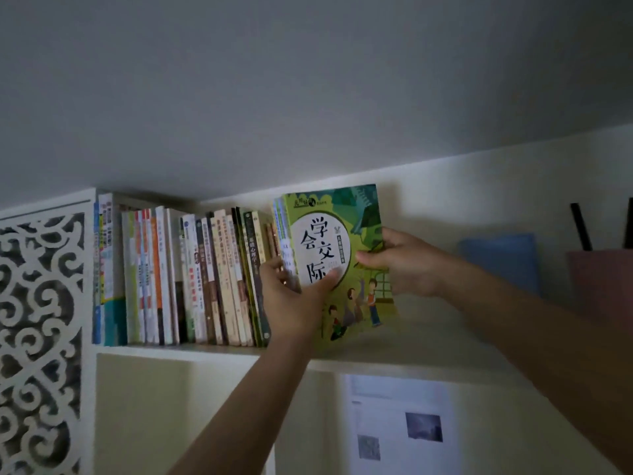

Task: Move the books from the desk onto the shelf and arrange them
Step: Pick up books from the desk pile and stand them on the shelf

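A small stack of green books (337,262) is held upright on the shelf (212,351), just right of the standing row (185,279). The left hand (294,299) grips its spine side, the right hand (407,262) its far edge. The stack is best slid left until flush, then squared. The desk is out of view; objects at far right are blurred.

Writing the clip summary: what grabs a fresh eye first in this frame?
The green illustrated book with large Chinese characters stands out, held up at the shelf by both hands: the left hand grips its lower spine side, the right hand its outer edge. Just left of it a row of upright books fills the shelf, and a white carved lattice panel frames the far left.
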`<state>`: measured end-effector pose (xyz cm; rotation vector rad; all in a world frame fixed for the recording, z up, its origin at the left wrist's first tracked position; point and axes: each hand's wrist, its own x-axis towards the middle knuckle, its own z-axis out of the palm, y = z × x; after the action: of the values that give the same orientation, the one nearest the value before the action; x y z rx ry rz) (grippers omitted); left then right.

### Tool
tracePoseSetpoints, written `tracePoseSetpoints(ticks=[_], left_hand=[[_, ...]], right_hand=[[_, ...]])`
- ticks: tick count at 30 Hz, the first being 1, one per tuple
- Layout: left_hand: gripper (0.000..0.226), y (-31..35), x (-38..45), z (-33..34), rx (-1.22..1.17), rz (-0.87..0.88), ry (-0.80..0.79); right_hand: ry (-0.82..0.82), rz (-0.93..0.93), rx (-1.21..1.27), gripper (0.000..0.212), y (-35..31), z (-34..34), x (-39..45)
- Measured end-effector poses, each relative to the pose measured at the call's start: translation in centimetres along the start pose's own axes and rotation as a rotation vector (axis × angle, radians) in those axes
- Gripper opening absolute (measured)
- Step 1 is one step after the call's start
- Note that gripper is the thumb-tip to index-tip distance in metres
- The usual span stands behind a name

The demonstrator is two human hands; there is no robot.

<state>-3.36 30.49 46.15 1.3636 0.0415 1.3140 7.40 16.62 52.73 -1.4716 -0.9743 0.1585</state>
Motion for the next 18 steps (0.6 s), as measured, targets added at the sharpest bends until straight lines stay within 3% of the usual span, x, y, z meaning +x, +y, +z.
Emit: tracePoseSetpoints(ticks=[3, 6, 11, 15, 18], left_hand=[[0.081, -2.9, 1.5, 1.8, 0.095, 0.011, 0.053], [0.087, -4.1, 2.3, 2.5, 0.305, 0.038, 0.066], [0.088, -4.3, 1.7, 0.4, 0.703, 0.196, -0.111], [0.092, -3.8, 1.1, -2.2, 0.806, 0.288, -0.251], [0.086, -3.6, 1.2, -2.8, 0.867, 0.318, -0.260]], right_hand=[[0.001, 0.003, -0.059, 0.034, 2.7, -1.3, 3.0], [-0.061, 0.083, 0.060, 0.040, 4.7, -1.6, 4.8], [-0.132, 0.116, 0.185, 0.049, 6.8, -1.5, 6.9], [-0.172, 0.102, 0.229, 0.045, 7.3, -0.7, 7.8], [-0.189, 0.055, 0.224, 0.042, 7.3, -0.2, 8.0]])
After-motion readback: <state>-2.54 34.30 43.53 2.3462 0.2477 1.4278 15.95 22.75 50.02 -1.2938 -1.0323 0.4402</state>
